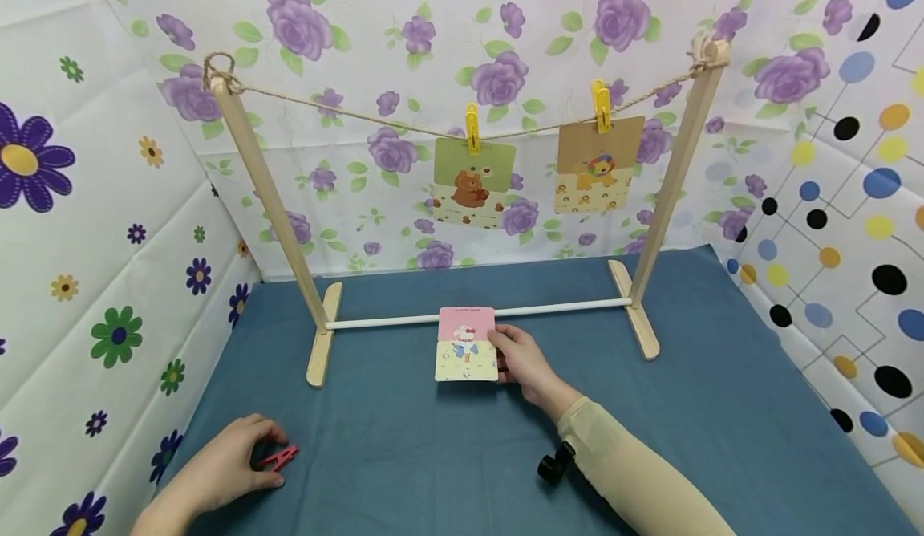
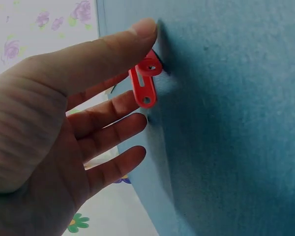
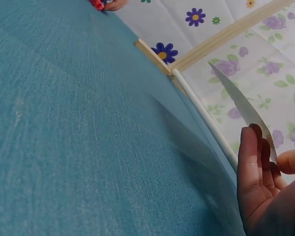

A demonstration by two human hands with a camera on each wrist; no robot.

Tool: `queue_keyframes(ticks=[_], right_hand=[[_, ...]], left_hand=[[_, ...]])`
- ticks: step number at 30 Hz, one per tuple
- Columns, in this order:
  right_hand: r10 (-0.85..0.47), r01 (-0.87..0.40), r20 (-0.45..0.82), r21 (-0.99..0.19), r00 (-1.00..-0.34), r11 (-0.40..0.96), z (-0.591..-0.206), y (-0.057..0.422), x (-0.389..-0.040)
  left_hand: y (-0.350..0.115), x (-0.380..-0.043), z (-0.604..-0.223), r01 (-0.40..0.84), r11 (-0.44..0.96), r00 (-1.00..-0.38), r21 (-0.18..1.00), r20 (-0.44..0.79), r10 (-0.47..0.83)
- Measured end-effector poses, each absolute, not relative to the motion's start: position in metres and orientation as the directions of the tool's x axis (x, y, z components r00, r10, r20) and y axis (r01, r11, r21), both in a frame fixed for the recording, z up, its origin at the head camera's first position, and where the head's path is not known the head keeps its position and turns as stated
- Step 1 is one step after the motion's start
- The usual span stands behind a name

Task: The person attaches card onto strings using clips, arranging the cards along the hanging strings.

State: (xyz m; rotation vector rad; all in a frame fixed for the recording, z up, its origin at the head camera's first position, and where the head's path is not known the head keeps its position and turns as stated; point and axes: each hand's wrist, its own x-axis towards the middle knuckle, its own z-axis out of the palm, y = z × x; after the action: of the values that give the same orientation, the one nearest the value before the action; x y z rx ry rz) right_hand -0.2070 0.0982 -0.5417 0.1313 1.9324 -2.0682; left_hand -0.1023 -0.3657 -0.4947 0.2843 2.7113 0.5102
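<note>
My right hand (image 1: 521,359) pinches a card (image 1: 466,359) by its right edge, thumb in front and fingers behind. The card is pink above and pale yellow below, with a small cartoon figure. In the right wrist view the card (image 3: 243,105) appears nearly edge-on, raised over the cloth. At the lower left, my left hand (image 1: 227,465) is around a red clothespin (image 1: 279,458) low at the blue cloth, thumb and index finger spread to either side. In the left wrist view the thumb partly covers the clothespin (image 2: 145,91), and the other fingers are loosely extended.
A wooden frame with two posts (image 1: 270,203) and a white crossbar (image 1: 390,322) stands on the blue cloth (image 1: 404,456). From its rope (image 1: 346,112), yellow clothespins (image 1: 472,128) hold a green bear card (image 1: 472,191) and a brown lion card (image 1: 597,168). Patterned sheets hang around.
</note>
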Motion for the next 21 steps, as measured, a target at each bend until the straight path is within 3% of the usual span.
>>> queue_keyframes(ticks=[21], right_hand=[[-0.181, 0.318, -0.298, -0.944, -0.937, -0.091, -0.5421, 0.0986, -0.2079]], left_hand=[[-0.3696, -0.0977, -0.4966, 0.135, 0.931, -0.916, 0.340, -0.314, 0.248]])
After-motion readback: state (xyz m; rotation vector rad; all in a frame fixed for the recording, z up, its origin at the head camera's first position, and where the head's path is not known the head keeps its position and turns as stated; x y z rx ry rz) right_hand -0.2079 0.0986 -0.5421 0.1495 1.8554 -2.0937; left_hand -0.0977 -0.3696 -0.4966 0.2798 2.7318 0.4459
